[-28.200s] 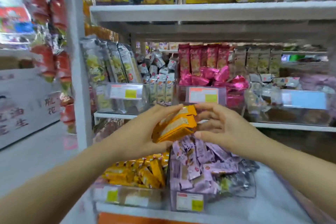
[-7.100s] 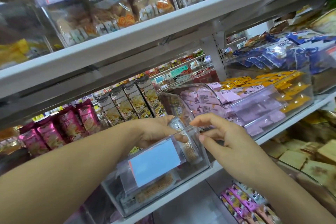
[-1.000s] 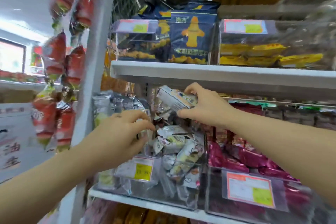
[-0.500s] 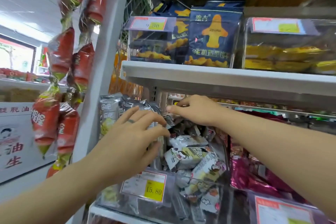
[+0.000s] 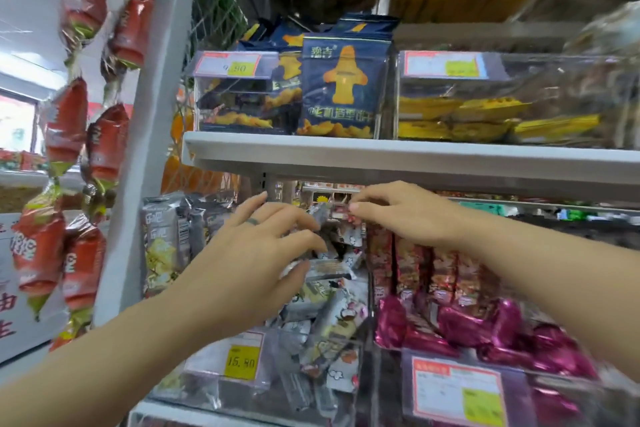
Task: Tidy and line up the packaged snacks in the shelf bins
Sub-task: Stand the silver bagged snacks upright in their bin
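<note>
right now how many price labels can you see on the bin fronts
4: upper left label, upper right label, lower left label, lower right label. Others may be hidden off frame.

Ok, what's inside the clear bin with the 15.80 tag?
A jumble of small grey-and-white snack packets; the left hand grips one. That hand, the right hand and the price tag hide the rest.
</note>
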A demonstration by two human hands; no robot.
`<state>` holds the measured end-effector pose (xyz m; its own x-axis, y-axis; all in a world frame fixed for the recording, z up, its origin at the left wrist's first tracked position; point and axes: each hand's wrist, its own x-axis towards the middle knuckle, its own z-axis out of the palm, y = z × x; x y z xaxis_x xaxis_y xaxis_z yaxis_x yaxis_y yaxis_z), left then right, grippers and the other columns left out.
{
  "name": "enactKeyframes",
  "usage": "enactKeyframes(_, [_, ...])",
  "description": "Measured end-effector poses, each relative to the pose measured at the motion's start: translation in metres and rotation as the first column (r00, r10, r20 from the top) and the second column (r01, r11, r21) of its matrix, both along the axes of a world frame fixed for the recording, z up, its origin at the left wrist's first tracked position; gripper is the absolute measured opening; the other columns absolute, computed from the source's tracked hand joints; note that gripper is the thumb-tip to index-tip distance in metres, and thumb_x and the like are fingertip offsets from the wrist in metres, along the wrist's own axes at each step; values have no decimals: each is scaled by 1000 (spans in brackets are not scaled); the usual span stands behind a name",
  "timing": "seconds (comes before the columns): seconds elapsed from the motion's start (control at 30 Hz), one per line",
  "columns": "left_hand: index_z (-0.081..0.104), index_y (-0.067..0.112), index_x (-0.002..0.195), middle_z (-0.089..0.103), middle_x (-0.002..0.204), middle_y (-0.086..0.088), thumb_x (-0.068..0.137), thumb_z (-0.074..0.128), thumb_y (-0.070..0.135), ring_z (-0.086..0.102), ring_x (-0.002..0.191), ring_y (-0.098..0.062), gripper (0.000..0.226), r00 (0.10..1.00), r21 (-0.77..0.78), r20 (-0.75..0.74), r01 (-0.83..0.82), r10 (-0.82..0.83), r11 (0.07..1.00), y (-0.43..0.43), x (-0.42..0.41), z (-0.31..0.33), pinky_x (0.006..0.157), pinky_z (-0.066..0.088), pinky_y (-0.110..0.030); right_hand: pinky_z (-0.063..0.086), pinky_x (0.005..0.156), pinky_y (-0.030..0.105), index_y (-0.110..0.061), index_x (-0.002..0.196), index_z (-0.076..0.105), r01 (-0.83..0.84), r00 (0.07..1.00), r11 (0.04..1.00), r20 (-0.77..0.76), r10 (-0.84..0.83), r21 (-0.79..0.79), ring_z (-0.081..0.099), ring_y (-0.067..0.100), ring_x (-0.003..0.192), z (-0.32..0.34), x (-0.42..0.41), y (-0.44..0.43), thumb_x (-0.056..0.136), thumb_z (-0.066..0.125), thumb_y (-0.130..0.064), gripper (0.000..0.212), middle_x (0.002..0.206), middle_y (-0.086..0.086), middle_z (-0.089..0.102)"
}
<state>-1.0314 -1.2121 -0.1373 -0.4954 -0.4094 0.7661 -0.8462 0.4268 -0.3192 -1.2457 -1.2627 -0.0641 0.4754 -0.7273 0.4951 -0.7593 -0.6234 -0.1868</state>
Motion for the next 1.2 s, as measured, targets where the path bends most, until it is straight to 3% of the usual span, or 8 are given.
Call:
enactKeyframes(0.17, [60, 37, 103, 61, 102, 17, 88, 38, 40, 57, 95, -6, 27, 992, 37, -20, 122, -122, 992, 5, -59, 14, 96, 40, -32, 44, 66, 14, -28, 97, 69, -46, 997, 998, 67, 49, -51, 59, -6, 71, -7, -62, 44, 87, 61, -38, 16, 83, -13, 69])
enactKeyframes(0.33, [62, 36, 102, 61, 94, 19, 88, 44, 40, 56, 85, -3, 23, 953, 154, -76, 301, -292, 941, 7, -148, 20, 72, 45, -26, 48, 71, 18, -25, 90, 72, 39, 981, 991, 192, -13, -132, 62, -2, 75, -23, -149, 82, 84, 65, -31, 11, 80, -14, 71])
enactKeyframes(0.5, [63, 36, 104, 58, 89, 23, 92, 54, 34, 52, 81, 8, 15, 926, 392, -88, 372, -368, 842, 9, -240, 26, 74, 44, -17, 48, 71, 14, -30, 87, 70, 196, 955, 976, 246, -167, -98, 61, -6, 76, -43, -238, 107, 84, 65, -30, 5, 79, -18, 69])
enactKeyframes(0.67, [64, 31, 108, 65, 99, 19, 92, 56, 36, 57, 86, 8, 19, 909, 571, -18, 351, -416, 742, 4, -304, 28, 78, 46, -14, 44, 68, 7, -29, 93, 69, 281, 948, 959, 147, -284, 38, 58, -12, 76, -63, -298, 115, 85, 65, -33, 9, 81, -20, 66])
enactKeyframes(0.83, [62, 36, 110, 63, 105, 22, 91, 55, 43, 58, 90, 8, 21, 912, 778, 34, 233, -409, 584, 0, -345, 27, 83, 48, -18, 48, 80, 14, -30, 100, 67, 255, 964, 951, 25, -263, 177, 58, -11, 86, -92, -330, 114, 87, 64, -33, 14, 95, -18, 68])
enactKeyframes(0.93, [60, 35, 117, 62, 111, 20, 91, 56, 43, 59, 96, 6, 28, 913, 875, 21, 181, -408, 450, -5, -364, 25, 87, 47, -15, 42, 82, 5, -27, 108, 67, 229, 970, 959, 49, -240, 166, 54, -16, 95, -103, -342, 115, 86, 66, -29, 22, 102, -21, 65])
enactKeyframes(1.07, [50, 32, 130, 57, 126, 15, 91, 54, 44, 56, 111, 1, 41, 918, 962, -28, 132, -395, 239, -8, -379, 21, 98, 47, -26, 37, 82, -2, -34, 110, 66, 196, 977, 973, 63, -205, 120, 54, -18, 97, -110, -349, 112, 83, 68, -30, 27, 102, -27, 62])
enactKeyframes(1.2, [36, 36, 139, 45, 138, 16, 84, 65, 46, 47, 122, -4, 63, 908, 978, 72, 17, -412, 208, -16, -383, 9, 107, 39, -29, 38, 84, 1, -39, 108, 65, 201, 976, 976, 67, -207, 86, 53, -21, 95, -113, -354, 114, 83, 68, -31, 26, 102, -30, 62])
